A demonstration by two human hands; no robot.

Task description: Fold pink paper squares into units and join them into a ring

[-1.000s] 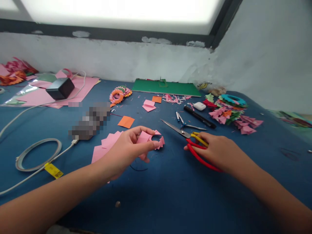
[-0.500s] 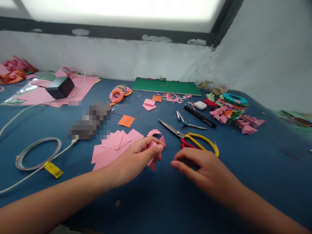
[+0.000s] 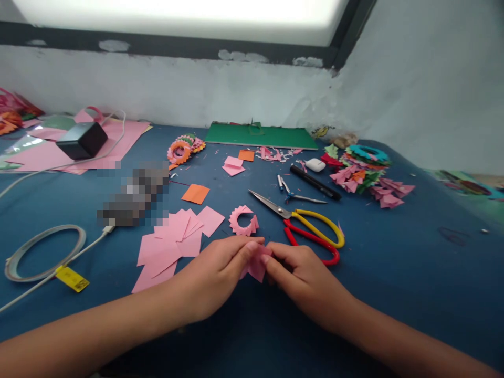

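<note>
A folded pink paper piece (image 3: 258, 266) is pinched between my two hands near the front of the table. My left hand (image 3: 224, 270) grips its left side with thumb and fingers. On its right edge, my right hand (image 3: 301, 273) has closed its thumb and forefinger. Just beyond the hands lies a partial ring of folded pink paper (image 3: 238, 220). Pink paper squares (image 3: 167, 244) are spread in an overlapping pile to the left. Scissors (image 3: 289, 213) with one yellow and one red handle lie beyond my right hand.
Orange squares (image 3: 196, 193), a folded pink piece (image 3: 233, 166), a black pen (image 3: 315, 182), a compass (image 3: 305, 199) and a white case (image 3: 315, 165) lie farther back. Tape roll (image 3: 45, 253) and cable are left. Folded paper pieces (image 3: 362, 173) sit right; a green board (image 3: 260, 135) stands by the wall.
My right hand has moved left and taken hold of the pink paper in my left hand. The pink ring and scissors handles are less covered. The whole view has shifted slightly.
</note>
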